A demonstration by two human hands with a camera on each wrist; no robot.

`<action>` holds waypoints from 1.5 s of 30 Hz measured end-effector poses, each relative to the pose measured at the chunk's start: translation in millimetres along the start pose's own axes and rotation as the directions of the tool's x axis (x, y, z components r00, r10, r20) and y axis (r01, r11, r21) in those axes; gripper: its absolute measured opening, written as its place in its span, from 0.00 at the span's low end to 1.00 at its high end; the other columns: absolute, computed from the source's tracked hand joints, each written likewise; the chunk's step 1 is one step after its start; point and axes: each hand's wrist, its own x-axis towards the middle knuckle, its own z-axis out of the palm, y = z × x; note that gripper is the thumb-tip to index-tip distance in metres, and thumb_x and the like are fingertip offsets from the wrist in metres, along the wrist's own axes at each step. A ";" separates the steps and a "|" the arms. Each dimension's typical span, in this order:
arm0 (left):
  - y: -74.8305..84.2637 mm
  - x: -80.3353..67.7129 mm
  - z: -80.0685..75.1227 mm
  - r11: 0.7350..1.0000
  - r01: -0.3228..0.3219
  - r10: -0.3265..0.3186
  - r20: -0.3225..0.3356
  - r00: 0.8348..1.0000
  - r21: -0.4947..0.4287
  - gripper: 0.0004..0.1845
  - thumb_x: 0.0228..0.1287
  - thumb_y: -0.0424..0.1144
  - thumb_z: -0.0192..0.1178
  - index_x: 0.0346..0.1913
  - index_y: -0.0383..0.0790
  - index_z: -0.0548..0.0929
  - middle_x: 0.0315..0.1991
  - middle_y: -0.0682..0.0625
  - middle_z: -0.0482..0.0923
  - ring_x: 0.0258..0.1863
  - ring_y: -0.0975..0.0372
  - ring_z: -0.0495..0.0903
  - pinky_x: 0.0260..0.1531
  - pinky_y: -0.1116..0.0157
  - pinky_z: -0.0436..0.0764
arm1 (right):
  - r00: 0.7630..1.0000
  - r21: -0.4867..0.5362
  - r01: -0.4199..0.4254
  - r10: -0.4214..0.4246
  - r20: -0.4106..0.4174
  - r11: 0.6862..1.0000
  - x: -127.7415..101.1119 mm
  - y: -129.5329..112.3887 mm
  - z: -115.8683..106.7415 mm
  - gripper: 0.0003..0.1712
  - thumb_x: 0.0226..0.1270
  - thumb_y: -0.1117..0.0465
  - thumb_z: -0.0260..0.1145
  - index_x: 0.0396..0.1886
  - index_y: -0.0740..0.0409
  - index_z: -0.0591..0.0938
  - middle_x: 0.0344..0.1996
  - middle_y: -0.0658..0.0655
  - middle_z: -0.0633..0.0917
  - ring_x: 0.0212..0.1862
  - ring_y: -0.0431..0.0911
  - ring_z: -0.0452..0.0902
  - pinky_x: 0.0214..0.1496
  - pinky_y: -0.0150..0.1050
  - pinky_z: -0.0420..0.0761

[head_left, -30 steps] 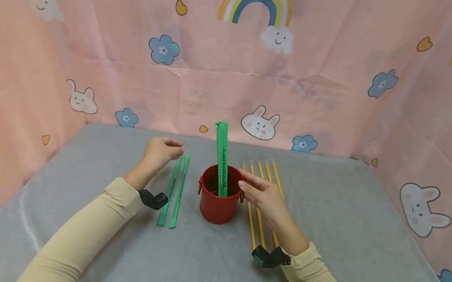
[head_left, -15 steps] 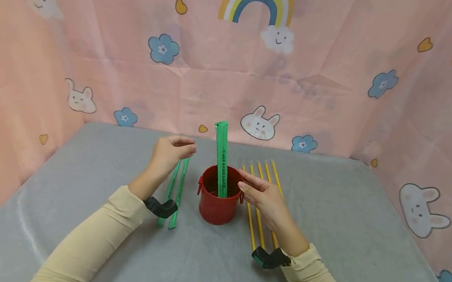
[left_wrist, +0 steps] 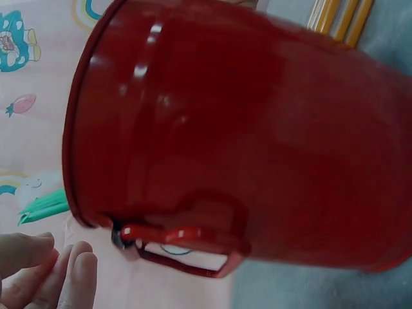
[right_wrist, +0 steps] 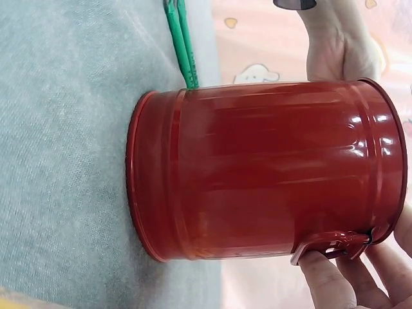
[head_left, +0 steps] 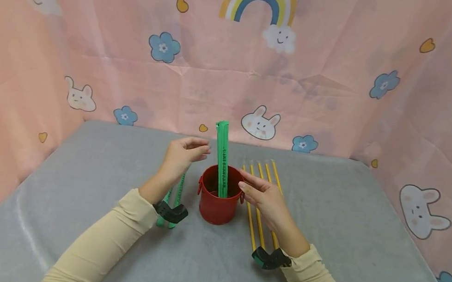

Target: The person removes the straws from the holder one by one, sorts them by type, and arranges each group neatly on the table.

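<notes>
Red bucket [head_left: 218, 200] mid-desk [head_left: 73, 235], green strips [head_left: 221, 159] upright inside. My left grip [head_left: 184, 155] relaxed w/ nothing in it, just left of rim. Right grip [head_left: 263, 196] spread, fingertips at bucket's right handle. Yellow sticks [head_left: 266, 173] right of bucket; more green strips [head_left: 180, 189] left, partly under my wrist.

The scene is lit evenly and brightly from above. Only faint, soft shadows are cast on the grey cloth [head_left: 325, 226] around the red bucket [head_left: 219, 196]. White glare streaks are seen on the bucket's glossy wall in both wrist views. The fingertips [left_wrist: 71, 283] just beside it are blurred. Slight bending is noticed toward the head view's edges.
</notes>
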 end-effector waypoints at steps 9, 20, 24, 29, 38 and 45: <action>0.9 0.2 11.0 1.000 0.004 -0.003 0.023 1.000 -0.024 0.16 0.68 0.34 0.63 0.56 0.31 0.83 0.54 0.36 0.83 0.47 0.58 0.87 0.52 0.63 0.85 | 1.000 0.000 -0.019 0.019 -0.015 1.000 0.2 -0.4 0.4 0.29 0.74 0.60 0.62 0.72 0.58 0.70 0.71 0.62 0.72 0.72 0.54 0.68 0.69 0.49 0.73; 2.6 0.5 18.8 0.997 0.029 -0.027 0.029 0.999 -0.073 0.18 0.68 0.36 0.64 0.57 0.32 0.82 0.53 0.38 0.83 0.38 0.67 0.87 0.55 0.55 0.83 | 1.000 -0.005 -0.015 0.015 -0.010 1.000 0.2 -0.5 0.7 0.29 0.74 0.60 0.61 0.73 0.58 0.70 0.73 0.61 0.70 0.73 0.53 0.67 0.69 0.49 0.72; 2.8 0.0 19.3 0.996 0.034 -0.032 0.032 0.999 -0.078 0.17 0.69 0.35 0.63 0.57 0.31 0.82 0.51 0.38 0.84 0.37 0.66 0.87 0.52 0.56 0.84 | 1.000 -0.016 -0.006 0.006 -0.007 1.000 0.0 -0.5 0.8 0.29 0.74 0.60 0.61 0.73 0.58 0.69 0.73 0.62 0.69 0.73 0.55 0.66 0.70 0.50 0.72; 3.9 -0.4 20.4 0.996 0.040 -0.037 0.042 0.998 -0.082 0.17 0.69 0.34 0.63 0.57 0.30 0.82 0.50 0.39 0.84 0.39 0.65 0.86 0.46 0.59 0.87 | 1.000 -0.016 -0.010 0.010 -0.014 1.000 0.9 0.2 0.8 0.29 0.74 0.59 0.61 0.72 0.58 0.70 0.72 0.61 0.71 0.73 0.54 0.67 0.69 0.50 0.72; 6.1 -0.8 20.9 0.997 0.033 -0.030 0.037 0.999 -0.074 0.16 0.69 0.33 0.62 0.56 0.29 0.81 0.48 0.41 0.83 0.38 0.67 0.86 0.49 0.55 0.86 | 1.000 0.003 -0.019 0.019 -0.021 1.000 1.3 0.0 1.1 0.29 0.74 0.60 0.61 0.72 0.58 0.70 0.71 0.61 0.72 0.71 0.53 0.69 0.69 0.48 0.74; 8.2 -1.7 20.6 0.997 0.020 -0.018 0.030 0.999 -0.071 0.16 0.69 0.33 0.62 0.56 0.30 0.82 0.48 0.42 0.83 0.39 0.67 0.85 0.51 0.53 0.85 | 1.000 -0.003 -0.019 0.019 -0.024 1.000 0.9 -0.4 1.1 0.29 0.74 0.60 0.61 0.72 0.58 0.70 0.71 0.61 0.72 0.71 0.53 0.69 0.68 0.47 0.74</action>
